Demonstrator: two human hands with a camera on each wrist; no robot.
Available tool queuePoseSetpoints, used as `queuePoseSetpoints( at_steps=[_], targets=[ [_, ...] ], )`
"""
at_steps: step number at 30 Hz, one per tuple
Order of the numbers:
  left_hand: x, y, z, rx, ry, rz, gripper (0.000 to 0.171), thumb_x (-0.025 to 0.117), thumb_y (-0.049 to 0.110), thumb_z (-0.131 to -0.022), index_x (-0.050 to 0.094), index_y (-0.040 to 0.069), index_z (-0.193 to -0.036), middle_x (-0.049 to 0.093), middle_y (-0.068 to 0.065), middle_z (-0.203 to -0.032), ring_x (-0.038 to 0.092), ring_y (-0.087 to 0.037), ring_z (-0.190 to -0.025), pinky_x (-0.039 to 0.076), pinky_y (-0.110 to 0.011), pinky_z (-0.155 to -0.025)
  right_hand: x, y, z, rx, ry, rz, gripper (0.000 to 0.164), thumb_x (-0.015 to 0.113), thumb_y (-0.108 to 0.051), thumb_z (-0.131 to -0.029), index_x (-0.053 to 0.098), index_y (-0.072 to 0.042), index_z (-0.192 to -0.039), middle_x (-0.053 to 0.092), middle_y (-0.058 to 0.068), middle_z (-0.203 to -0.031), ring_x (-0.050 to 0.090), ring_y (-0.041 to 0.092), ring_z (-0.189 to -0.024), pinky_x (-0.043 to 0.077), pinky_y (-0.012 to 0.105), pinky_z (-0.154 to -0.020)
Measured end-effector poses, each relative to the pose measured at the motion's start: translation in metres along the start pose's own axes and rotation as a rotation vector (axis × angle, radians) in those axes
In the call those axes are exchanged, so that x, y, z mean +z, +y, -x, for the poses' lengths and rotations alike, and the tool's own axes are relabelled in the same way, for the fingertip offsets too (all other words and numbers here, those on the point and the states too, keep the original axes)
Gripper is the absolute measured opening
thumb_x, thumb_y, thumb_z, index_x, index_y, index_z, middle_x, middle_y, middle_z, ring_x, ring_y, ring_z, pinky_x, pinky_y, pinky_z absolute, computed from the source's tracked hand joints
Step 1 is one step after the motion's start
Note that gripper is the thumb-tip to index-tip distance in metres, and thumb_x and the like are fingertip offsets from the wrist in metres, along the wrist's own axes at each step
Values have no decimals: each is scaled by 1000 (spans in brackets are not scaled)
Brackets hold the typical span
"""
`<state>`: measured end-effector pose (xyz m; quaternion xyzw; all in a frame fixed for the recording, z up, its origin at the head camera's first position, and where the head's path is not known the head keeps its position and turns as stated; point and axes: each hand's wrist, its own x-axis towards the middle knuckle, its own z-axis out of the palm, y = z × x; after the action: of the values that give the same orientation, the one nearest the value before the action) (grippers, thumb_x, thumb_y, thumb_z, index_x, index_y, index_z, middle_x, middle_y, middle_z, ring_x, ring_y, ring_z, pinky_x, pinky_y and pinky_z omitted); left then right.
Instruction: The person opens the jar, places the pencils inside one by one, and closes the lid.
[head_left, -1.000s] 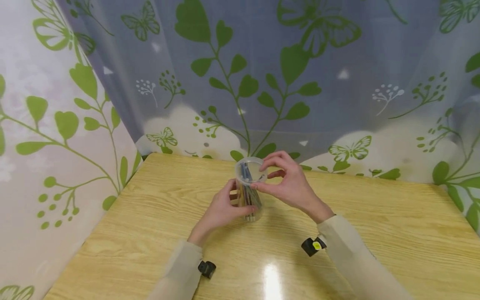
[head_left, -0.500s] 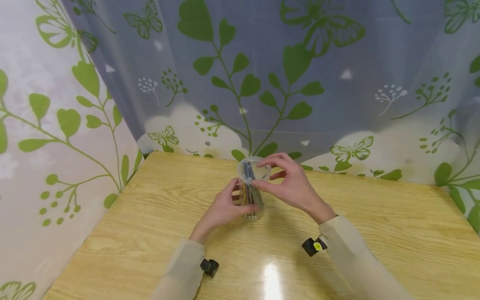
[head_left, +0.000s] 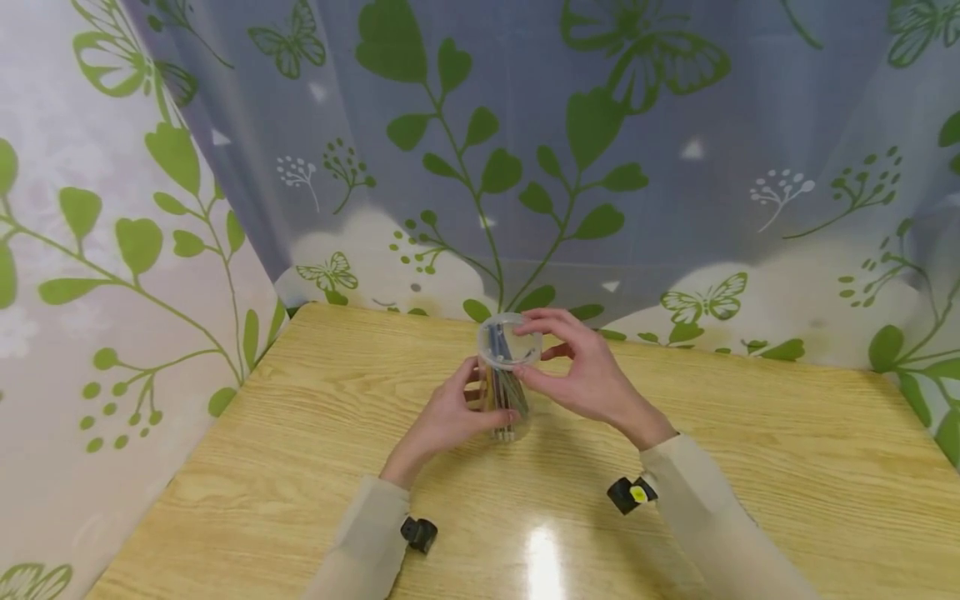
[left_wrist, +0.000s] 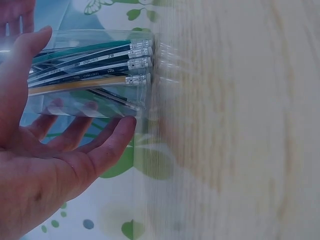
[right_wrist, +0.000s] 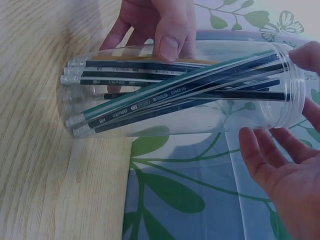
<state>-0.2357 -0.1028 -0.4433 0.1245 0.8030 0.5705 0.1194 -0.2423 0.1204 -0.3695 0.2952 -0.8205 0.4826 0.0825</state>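
A clear plastic jar (head_left: 517,398) stands upright on the table, with several pencils (right_wrist: 165,97) leaning inside, eraser ends down. My left hand (head_left: 442,417) grips its body from the left, thumb across the near side and fingers behind. At the top, my right hand (head_left: 588,371) holds the round clear lid (head_left: 497,363) by its edge, thumb on the near side and fingers over the far side. The right wrist view shows the lid (right_wrist: 297,92) seated at the jar's mouth. Most pencils look dark or green, and one is yellow (left_wrist: 82,86).
The wood-grain table (head_left: 300,417) spreads around the jar, and a light reflection shows near its front. Behind it hangs a blue-grey curtain (head_left: 525,250) with green leaves and butterflies. A pale patterned sheet (head_left: 97,333) borders the left side.
My right thumb has slid slightly to the right along the lid's near edge, and the right hand has shifted a little with it. My left hand keeps its grip on the jar.
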Motion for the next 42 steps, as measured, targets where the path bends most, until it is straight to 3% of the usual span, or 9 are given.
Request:
queuePoseSetpoints(
  at_steps=[9, 13, 19, 24, 28, 31, 38, 42],
  targets=[
    [-1, 0, 0, -1, 4, 5, 85, 86, 36, -83, 37, 43, -152, 51, -3, -148, 56, -36, -135, 53, -52, -106, 3, -2, -2, 21, 29, 37, 43, 86, -18, -84, 68, -10, -122, 54, 10, -127, 60, 26, -110, 62, 46, -87],
    [0, -1, -1, -3, 3, 0, 85, 86, 36, -83, 38, 42, -152, 51, -4, -148, 56, -36, -134, 53, -52, -106, 1, -1, -1, 26, 29, -8, 47, 83, -12, -85, 64, -8, -128, 54, 10, -129, 60, 28, -112, 62, 41, -89],
    [0, -1, -3, -6, 14, -10, 86, 87, 37, -82, 39, 39, -153, 50, -7, -150, 55, -38, -135, 53, -52, -107, -2, 2, 3, 30, 21, -120, 45, 69, 5, -89, 61, -6, -133, 56, 13, -143, 58, 33, -124, 61, 30, -91],
    [-1, -1, -2, -16, 8, -9, 87, 87, 38, -81, 38, 39, -153, 49, -7, -151, 54, -38, -136, 52, -52, -108, -3, 4, 4, 49, 18, -121, 41, 74, -2, -90, 63, -7, -129, 59, 12, -136, 61, 27, -119, 62, 33, -91],
    [0, -1, -2, -20, -1, -4, 87, 87, 37, -82, 37, 39, -154, 48, -8, -151, 53, -38, -137, 52, -52, -108, -3, 3, 4, 60, 20, -98, 44, 81, -7, -87, 64, -6, -128, 57, 10, -127, 62, 26, -111, 62, 39, -92],
    [0, 0, -1, -23, -1, -3, 87, 87, 37, -82, 38, 38, -154, 48, -8, -151, 53, -38, -137, 52, -52, -108, -3, 2, 4, 69, 25, -85, 49, 83, -10, -85, 63, -7, -129, 55, 9, -123, 63, 25, -109, 62, 37, -91],
    [-1, 0, -1, -26, -2, -12, 87, 87, 38, -82, 38, 38, -154, 47, -9, -153, 53, -39, -138, 52, -52, -108, -4, 3, 3, 82, -3, -115, 53, 75, -3, -91, 57, -10, -140, 58, 13, -135, 60, 30, -121, 61, 34, -92],
    [-1, 1, -1, -26, -4, -25, 88, 86, 39, -82, 37, 39, -154, 47, -8, -154, 53, -38, -138, 52, -52, -108, -4, 4, 3, 89, -25, -103, 48, 74, -5, -92, 60, -11, -138, 61, 12, -136, 61, 30, -121, 61, 36, -92]
  ],
)
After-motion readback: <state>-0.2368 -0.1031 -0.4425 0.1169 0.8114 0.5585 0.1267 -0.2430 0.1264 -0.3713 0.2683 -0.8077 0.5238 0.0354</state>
